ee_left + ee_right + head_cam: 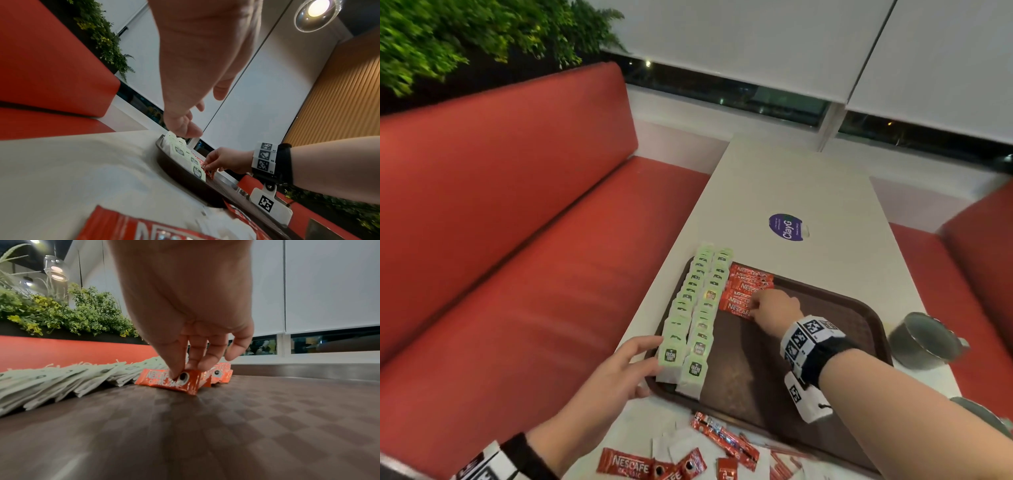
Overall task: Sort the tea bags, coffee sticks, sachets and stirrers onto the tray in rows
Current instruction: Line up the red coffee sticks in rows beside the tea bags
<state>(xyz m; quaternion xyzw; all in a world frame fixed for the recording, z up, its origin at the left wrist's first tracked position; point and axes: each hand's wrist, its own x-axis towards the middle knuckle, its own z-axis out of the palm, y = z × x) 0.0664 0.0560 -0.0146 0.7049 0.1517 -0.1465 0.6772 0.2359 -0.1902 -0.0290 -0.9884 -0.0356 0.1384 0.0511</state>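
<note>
A brown tray (808,359) lies on the white table. Two overlapping rows of green tea bags (695,308) run along its left side. A short row of red coffee sachets (746,284) lies beside them. My right hand (756,306) pinches the nearest red coffee sachet (160,379) between thumb and fingers, with the sachet resting on the tray floor (226,426). My left hand (650,363) is at the tray's near left corner, fingers straight, touching the nearest tea bags (180,151).
Loose red coffee sachets (626,462), coffee sticks (722,435) and white sachets (681,445) lie on the table in front of the tray. Two dark cups (924,342) stand at the table's right edge. A purple sticker (787,227) lies beyond the tray. Red benches flank the table.
</note>
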